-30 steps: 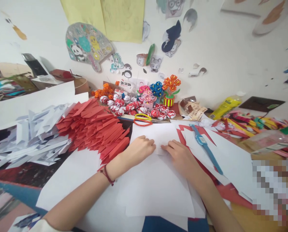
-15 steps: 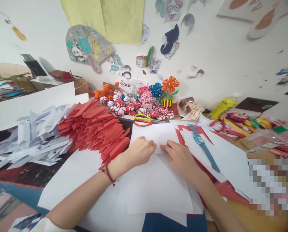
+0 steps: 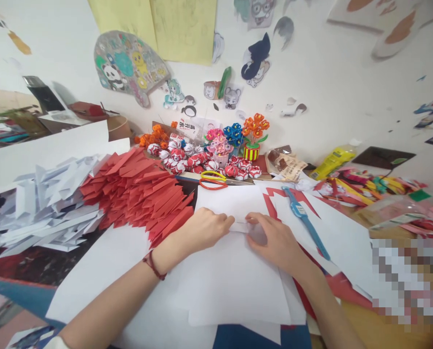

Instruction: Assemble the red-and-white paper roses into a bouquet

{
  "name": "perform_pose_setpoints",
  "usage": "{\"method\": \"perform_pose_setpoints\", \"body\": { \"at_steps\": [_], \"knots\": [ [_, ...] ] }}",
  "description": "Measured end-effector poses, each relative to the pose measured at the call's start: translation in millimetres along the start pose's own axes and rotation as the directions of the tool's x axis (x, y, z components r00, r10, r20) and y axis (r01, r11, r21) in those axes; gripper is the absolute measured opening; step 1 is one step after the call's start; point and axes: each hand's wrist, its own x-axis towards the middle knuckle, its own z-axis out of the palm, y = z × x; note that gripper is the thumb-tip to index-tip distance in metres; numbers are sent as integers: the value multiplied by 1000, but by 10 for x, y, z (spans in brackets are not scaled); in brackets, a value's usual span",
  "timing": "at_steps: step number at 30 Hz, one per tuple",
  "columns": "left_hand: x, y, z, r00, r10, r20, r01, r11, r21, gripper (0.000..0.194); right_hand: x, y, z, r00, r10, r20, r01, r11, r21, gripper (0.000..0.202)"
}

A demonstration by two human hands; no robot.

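Observation:
My left hand (image 3: 209,227) is closed, its thumb and fingers pinching the left end of a small folded white paper strip (image 3: 240,226). Around the strip's right end is my right hand (image 3: 274,240), its thumb and forefinger apart and slightly curled; whether a fingertip touches the paper is hard to tell. Both hands are over a stack of white paper sheets (image 3: 238,291). A dark red cord bracelet (image 3: 151,266) circles my left wrist.
Left lie piles of folded red paper pieces (image 3: 140,189) and folded white paper pieces (image 3: 53,203). Red-and-white paper flowers (image 3: 202,162) line the back, behind yellow and red rings (image 3: 212,179). A blue watch (image 3: 303,218) rests at right, near a yellow bottle (image 3: 334,159).
My right thumb and forefinger have parted from a pinch, showing more of the strip's right end. My left hand stays closed on the paper. The view has shifted slightly.

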Motion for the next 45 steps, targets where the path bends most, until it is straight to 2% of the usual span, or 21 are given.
{"method": "perform_pose_setpoints", "body": {
  "at_steps": [4, 7, 9, 13, 17, 28, 37, 45],
  "knots": [
    [19, -16, 21, 998, 57, 25, -58, 996, 66, 14, -4, 26, 46, 1000, -23, -11, 23, 1000, -6, 20],
    [13, -12, -7, 998, 43, 41, -46, 997, 64, 14, -4, 25, 43, 999, -41, -17, 41, 999, -1, 13],
    [9, 3, -21, 999, -11, 48, 9, 999, 37, 13, -5, 25, 37, 998, -57, -20, 57, 998, 2, 9],
    [14, 43, -1, 984, -172, 35, 174, 984, -40, 20, 4, 44, 56, 997, -69, -42, 70, 997, 27, 15],
    [33, 69, 43, 957, -290, 29, 291, 944, -158, 25, 32, 74, 111, 998, -12, -64, 19, 993, 119, 15],
    [77, 103, 160, 868, -497, 10, 475, 822, -314, 17, 126, 135, 128, 985, 168, -46, -134, 900, 415, 13],
    [124, 134, 123, 838, -544, 48, 527, 782, -334, 12, 149, 166, 166, 977, 209, -45, -176, 907, 383, 14],
    [141, 167, 116, 868, -496, -7, 476, 837, -270, 10, 140, 143, 166, 971, 223, -91, -180, 924, 338, 14]
  ]
}}
